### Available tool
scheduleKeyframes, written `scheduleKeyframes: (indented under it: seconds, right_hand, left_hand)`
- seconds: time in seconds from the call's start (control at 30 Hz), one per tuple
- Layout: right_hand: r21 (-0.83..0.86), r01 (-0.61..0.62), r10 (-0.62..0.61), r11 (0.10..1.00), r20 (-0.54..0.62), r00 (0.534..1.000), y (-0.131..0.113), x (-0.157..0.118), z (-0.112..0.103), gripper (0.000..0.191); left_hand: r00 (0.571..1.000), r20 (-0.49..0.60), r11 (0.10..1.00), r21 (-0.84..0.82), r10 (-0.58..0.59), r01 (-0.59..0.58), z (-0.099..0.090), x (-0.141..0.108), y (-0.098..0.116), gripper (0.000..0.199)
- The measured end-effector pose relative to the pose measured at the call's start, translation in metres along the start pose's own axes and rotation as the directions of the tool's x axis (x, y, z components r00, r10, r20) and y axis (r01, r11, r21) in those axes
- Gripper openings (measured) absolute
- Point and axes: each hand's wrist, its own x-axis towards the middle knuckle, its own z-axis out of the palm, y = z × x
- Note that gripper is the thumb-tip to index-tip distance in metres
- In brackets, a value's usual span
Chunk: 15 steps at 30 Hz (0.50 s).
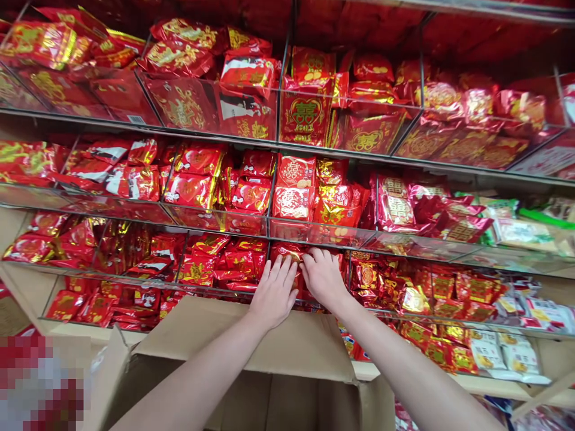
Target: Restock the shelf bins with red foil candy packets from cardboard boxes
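My left hand [275, 292] lies open over small red foil packets [286, 248] in a compartment of a lower shelf, its fingers spread and touching them. Close beside it, my right hand [324, 278] rests on the same packets with its fingers apart and bent; its fingertips are partly hidden. Neither hand visibly holds a packet. Below both forearms stands an open cardboard box [296, 347], one flap leaning toward the shelf. What I can see of its inside is bare brown cardboard.
Clear dividers and front strips [215, 221] split the tiered shelves into compartments of red and gold packets. Green and white packets [525, 233] lie at the right, white packets [503, 353] lower down. A blurred-out patch [40, 383] covers the lower left.
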Motion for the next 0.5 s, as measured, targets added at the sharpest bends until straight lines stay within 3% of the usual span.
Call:
scheduleKeyframes:
  seconds: [0.13, 0.37, 0.5]
  right_hand:
    - [0.036, 0.019, -0.017, 0.999, -0.049, 0.999, 0.0, 0.0, 0.003, 0.035]
    - [0.063, -0.03, 0.026, 0.998, 0.057, 0.998, 0.004, 0.013, 0.006, 0.053]
    - [0.061, 0.014, -0.018, 0.998, 0.057, 0.998, -0.003, 0.003, -0.004, 0.055]
  left_hand:
    - [1.0, 0.005, 1.0, -0.006, 0.011, -0.011, 0.0, 0.002, 0.0, 0.053]
    - [1.0, 0.017, 1.0, -0.03, 0.006, -0.006, -0.002, 0.003, -0.001, 0.054]
    - [0.999, 0.033, 0.999, -0.05, 0.002, -0.001, -0.001, 0.003, -0.002, 0.055]
